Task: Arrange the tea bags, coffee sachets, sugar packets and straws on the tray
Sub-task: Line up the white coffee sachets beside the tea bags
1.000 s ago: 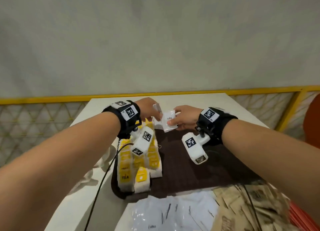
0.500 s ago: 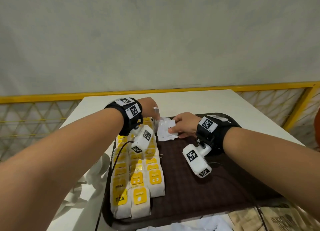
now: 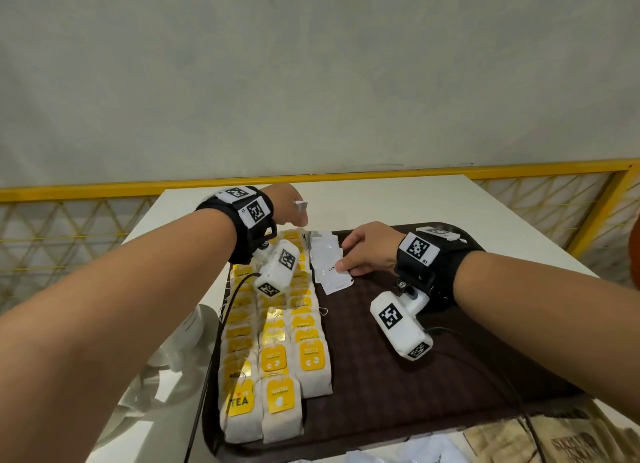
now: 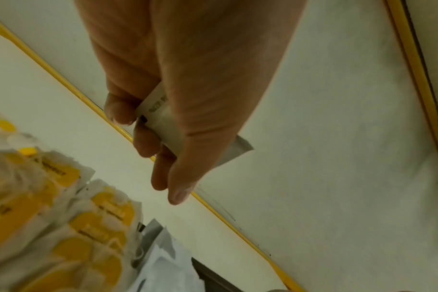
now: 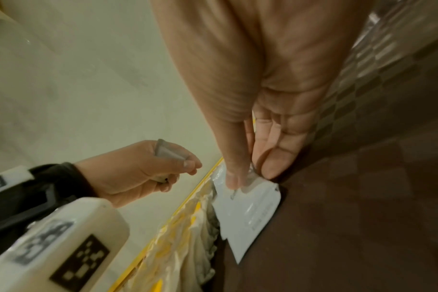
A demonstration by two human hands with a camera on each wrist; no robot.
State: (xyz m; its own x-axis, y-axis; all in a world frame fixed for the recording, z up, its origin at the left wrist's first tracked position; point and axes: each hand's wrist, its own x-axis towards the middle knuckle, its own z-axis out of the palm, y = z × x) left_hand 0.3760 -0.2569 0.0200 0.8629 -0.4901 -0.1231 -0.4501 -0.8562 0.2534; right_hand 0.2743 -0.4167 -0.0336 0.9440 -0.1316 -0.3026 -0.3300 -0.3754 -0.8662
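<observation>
tea bags (image 4: 63, 227): print blurred | brown packets (image 3: 575, 442): cut off by bottom edge

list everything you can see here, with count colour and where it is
tray: one, dark brown, on the table
tea bags: many, pale with yellow tags, three rows along the tray's left side
white sachets: a few overlapping, far part of the tray beside the tea bags
held sachets: count unclear, white, in the left hand
brown packets: several, near edge right of the tray
table: one, white
railing: yellow, behind the table
left hand: grips the held sachets above the tray's far left corner
right hand: pinches the white sachets on the tray
</observation>
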